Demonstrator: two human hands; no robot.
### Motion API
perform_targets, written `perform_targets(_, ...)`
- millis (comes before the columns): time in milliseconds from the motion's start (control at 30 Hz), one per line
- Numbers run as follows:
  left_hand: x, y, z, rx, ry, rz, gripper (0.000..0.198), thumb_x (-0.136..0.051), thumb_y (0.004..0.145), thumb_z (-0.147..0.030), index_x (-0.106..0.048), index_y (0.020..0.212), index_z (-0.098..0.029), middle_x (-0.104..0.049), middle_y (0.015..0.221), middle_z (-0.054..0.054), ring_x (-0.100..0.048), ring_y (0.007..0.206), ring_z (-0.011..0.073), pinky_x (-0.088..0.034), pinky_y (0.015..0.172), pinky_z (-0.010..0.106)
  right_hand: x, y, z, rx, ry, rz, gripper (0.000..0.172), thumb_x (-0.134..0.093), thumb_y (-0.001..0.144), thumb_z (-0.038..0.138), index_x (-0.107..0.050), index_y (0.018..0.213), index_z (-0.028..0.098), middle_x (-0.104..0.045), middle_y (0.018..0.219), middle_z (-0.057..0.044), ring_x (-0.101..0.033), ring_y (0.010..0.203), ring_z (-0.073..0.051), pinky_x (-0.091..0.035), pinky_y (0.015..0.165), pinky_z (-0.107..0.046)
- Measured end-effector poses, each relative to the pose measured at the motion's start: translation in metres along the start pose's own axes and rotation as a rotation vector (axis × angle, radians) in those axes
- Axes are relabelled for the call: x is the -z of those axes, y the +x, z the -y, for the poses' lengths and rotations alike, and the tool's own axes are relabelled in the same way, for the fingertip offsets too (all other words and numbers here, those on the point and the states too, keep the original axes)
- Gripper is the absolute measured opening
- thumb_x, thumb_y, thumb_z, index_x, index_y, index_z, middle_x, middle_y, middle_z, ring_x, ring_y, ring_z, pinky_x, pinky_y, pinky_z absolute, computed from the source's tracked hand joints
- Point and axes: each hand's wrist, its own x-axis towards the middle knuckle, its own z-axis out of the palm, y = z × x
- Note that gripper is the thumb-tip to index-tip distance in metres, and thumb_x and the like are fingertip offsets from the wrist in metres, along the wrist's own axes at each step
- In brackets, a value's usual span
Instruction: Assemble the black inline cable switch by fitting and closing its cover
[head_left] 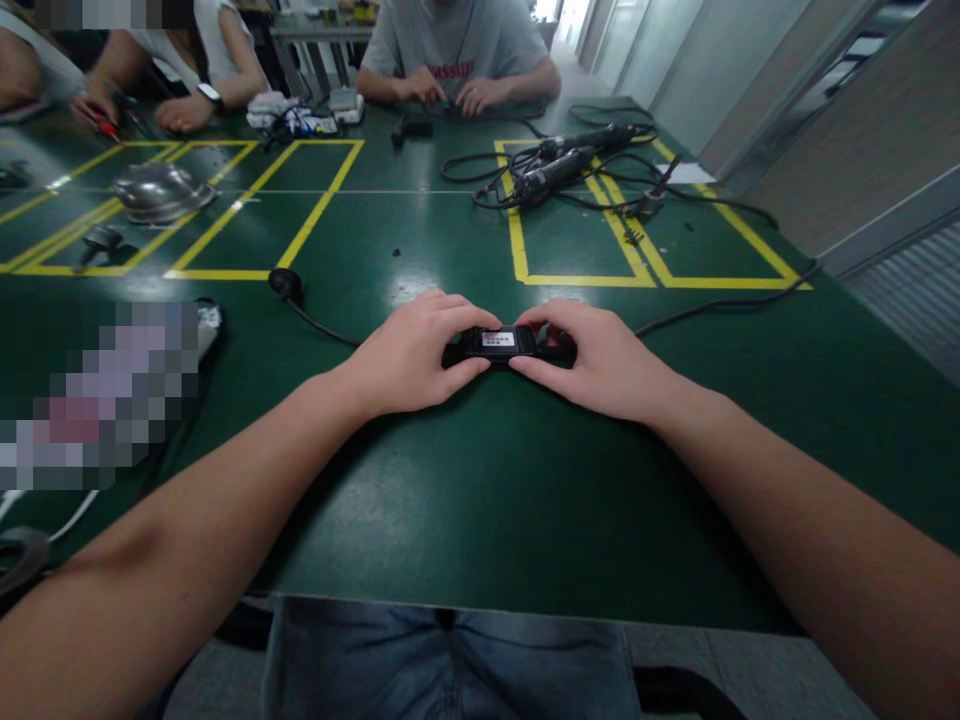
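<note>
A small black device (501, 344) with a white label on top lies on the green table (465, 500) in front of me. My left hand (412, 355) grips its left end, thumb and fingers closed around it. My right hand (592, 358) pinches its right end in the same way. A black cable (720, 303) runs off to the right from beside the device; whether it is plugged in is hidden by my fingers.
Yellow tape boxes mark the table. Black tools with tangled cables (562, 170) lie at the back right, and a metal dome (159, 190) at the back left. A round black plug with its cord (286, 284) sits left of my hands. Other people work at the far edge.
</note>
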Motion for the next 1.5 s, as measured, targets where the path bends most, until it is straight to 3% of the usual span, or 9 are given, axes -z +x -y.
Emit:
perform_targets(333,-0.004,0.001,0.001,0.031,0.012,0.064,0.044,-0.078,0.101,-0.031,-0.076,0.144,-0.023,-0.084,0.132,0.011,-0.077,0.123,0.031,-0.059,0.113,0.046,0.002,0.0,0.0,-0.004,0.001,0.007,0.025,-0.08,0.095,0.043,-0.074,0.111,0.025,-0.08,0.103,-0.008,-0.066,0.083,-0.027,-0.052,0.078,-0.041)
perform_targets(567,-0.003,0.002,-0.002,0.051,0.006,0.061,0.042,-0.073,0.107,-0.037,-0.079,0.146,-0.021,-0.086,0.129,0.012,-0.079,0.119,0.0309,-0.06,0.111,0.047,0.004,0.001,-0.001,-0.011,0.023,0.018,0.026,-0.082,0.093,0.043,-0.076,0.11,0.025,-0.079,0.104,-0.008,-0.066,0.082,-0.026,-0.052,0.077,-0.04)
perform_targets(1033,-0.001,0.003,-0.001,0.108,0.003,0.062,0.047,-0.081,0.105,-0.042,-0.081,0.148,-0.022,-0.089,0.128,0.012,-0.083,0.115,0.0309,-0.062,0.108,0.044,0.002,0.0,-0.002,-0.018,0.028,0.012,0.026,-0.08,0.093,0.043,-0.075,0.111,0.024,-0.078,0.103,-0.008,-0.066,0.083,-0.026,-0.052,0.077,-0.04)
perform_targets(1200,-0.005,0.005,0.002,0.146,-0.168,0.014,0.042,-0.082,0.102,-0.041,-0.084,0.139,-0.022,-0.089,0.125,0.01,-0.083,0.114,0.0288,-0.063,0.109,0.044,0.001,-0.001,0.0,-0.047,0.046,-0.001,0.042,-0.081,0.092,0.045,-0.068,0.127,0.025,-0.077,0.106,-0.007,-0.065,0.082,-0.025,-0.052,0.077,-0.041)
perform_targets(1333,-0.007,0.008,0.008,0.25,-0.336,-0.087,0.042,-0.078,0.103,-0.042,-0.083,0.138,-0.019,-0.088,0.129,0.012,-0.083,0.114,0.0282,-0.067,0.101,0.042,-0.001,-0.002,0.0,-0.091,0.1,-0.015,0.056,-0.08,0.093,0.049,-0.055,0.138,0.026,-0.075,0.105,-0.005,-0.065,0.079,-0.024,-0.052,0.075,-0.041)
perform_targets(1500,-0.006,0.008,0.016,0.386,-0.025,-0.163,0.036,-0.078,0.1,-0.034,-0.083,0.133,-0.019,-0.086,0.131,0.013,-0.079,0.119,0.0322,-0.062,0.11,0.049,-0.002,-0.001,0.001,-0.112,0.141,-0.017,0.054,-0.078,0.094,0.051,-0.047,0.132,0.028,-0.073,0.105,-0.005,-0.063,0.079,-0.023,-0.052,0.075,-0.04)
